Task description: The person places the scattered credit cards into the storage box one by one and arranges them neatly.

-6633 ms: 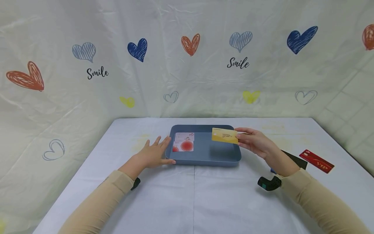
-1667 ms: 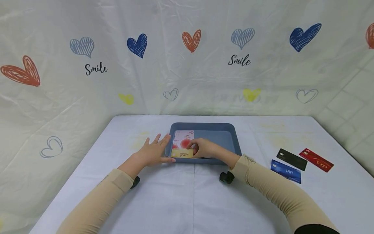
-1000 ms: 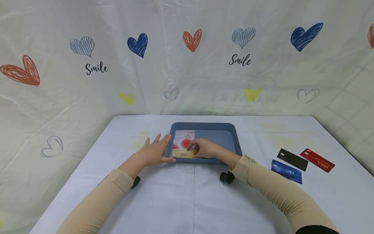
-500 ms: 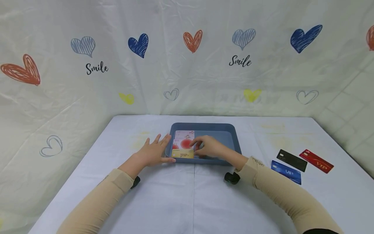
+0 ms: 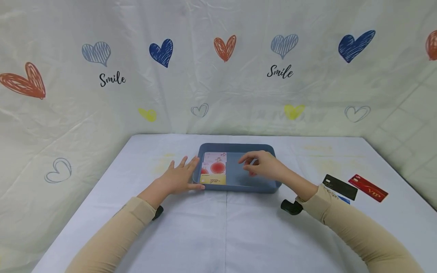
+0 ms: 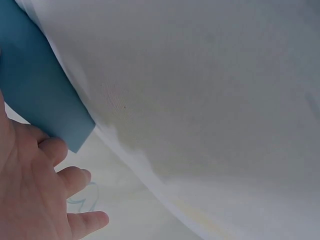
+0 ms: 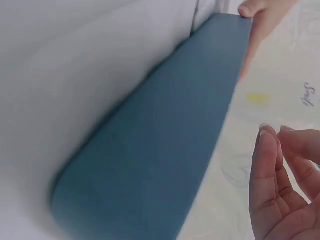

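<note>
My left hand (image 5: 177, 179) rests with spread fingers against the left end of a blue-grey tray (image 5: 252, 188). In the left wrist view, its fingers touch the tray wall (image 6: 40, 75). Inside the tray, at its left side, three cards lie stacked in a column: a pale pink card (image 5: 213, 156), a card with a red circle (image 5: 217, 167) and a gold card (image 5: 213, 179) nearest me. Over the tray's right half hovers my right hand (image 5: 264, 165), fingers loosely bent. The right wrist view shows nothing held in this hand (image 7: 285, 195).
Right of the tray, on the white-covered table (image 5: 191, 235), lie a black card (image 5: 341, 187) and a red VIP card (image 5: 368, 187). A blue card (image 5: 345, 200) is mostly hidden by my right sleeve. A printed curtain (image 5: 239, 91) hangs behind the table.
My right hand carried the gold card leftward and laid it below the other two in the tray. It has since let go and moved up and right. My left hand stays put.
</note>
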Tool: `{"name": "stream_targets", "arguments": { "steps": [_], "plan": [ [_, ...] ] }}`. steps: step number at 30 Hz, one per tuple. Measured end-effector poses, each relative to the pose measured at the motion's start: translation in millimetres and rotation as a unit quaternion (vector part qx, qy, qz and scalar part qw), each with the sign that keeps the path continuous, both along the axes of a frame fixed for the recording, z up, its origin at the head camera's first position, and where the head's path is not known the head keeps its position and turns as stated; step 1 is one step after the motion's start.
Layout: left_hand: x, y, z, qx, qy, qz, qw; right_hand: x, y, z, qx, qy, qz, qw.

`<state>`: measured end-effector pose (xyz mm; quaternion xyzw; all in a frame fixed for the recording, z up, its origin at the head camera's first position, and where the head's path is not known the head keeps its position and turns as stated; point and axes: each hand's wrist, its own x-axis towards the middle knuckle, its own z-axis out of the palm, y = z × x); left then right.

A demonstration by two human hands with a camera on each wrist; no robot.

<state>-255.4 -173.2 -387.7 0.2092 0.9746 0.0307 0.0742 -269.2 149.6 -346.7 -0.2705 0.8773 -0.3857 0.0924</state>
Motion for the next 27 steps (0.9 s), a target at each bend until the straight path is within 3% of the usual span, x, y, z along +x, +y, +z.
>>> {"name": "stream_targets", "arguments": {
  "steps": [11,18,27],
  "plan": [
    [0.4,0.1,0.8,-0.001,-0.002,0.0,1.0,11.0,43.9,13.1,0.005,0.028,-0.022,0.9994],
    [0.5,-0.1,0.8,0.003,-0.004,0.001,1.0,17.1,79.4,16.6,-0.02,0.029,-0.035,0.9988],
    [-0.5,-0.5,0.4,0.003,-0.006,-0.001,1.0,22.1,132.5,10.9,0.021,0.056,-0.067,0.996]
  ]
}}
